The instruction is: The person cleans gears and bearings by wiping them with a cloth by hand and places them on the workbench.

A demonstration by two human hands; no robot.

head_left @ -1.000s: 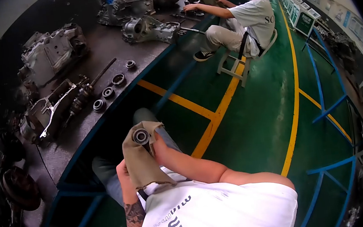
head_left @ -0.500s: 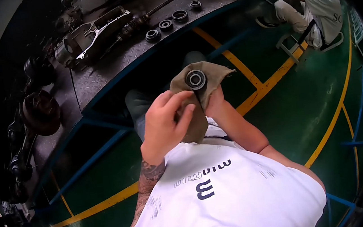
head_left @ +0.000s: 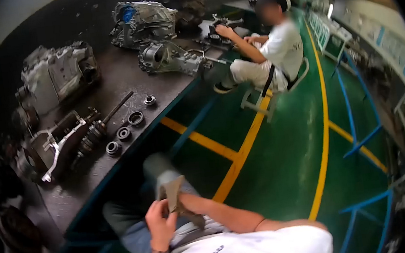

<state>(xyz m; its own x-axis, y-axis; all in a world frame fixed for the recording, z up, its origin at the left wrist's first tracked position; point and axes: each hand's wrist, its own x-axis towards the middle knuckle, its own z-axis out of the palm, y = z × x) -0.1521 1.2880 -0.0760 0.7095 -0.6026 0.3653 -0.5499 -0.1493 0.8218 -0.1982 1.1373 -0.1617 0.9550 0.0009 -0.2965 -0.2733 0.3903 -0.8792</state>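
A tan cloth (head_left: 173,190) stands folded up between my hands, above my lap. My left hand (head_left: 160,224), at the end of the tattooed forearm, is closed with its fingers pinching the cloth's near side. On the other side, my right hand (head_left: 187,203) grips the same cloth, its fingers mostly hidden behind the fabric. No bearing shows now; the cloth and fingers may cover it.
Left and ahead, a metal workbench (head_left: 143,94) carries several bearing rings (head_left: 136,118), a gear shaft (head_left: 94,133), an opened housing (head_left: 58,144) and gearbox casings (head_left: 60,75). A co-worker (head_left: 281,48) sits on a stool (head_left: 261,106) beside it. Blue frames (head_left: 361,142) stand at right.
My view has tilted up and turned right, bringing more bench and the aisle into sight. The cloth, earlier spread under a round bearing, is now folded up, and my left fingers have closed on it.
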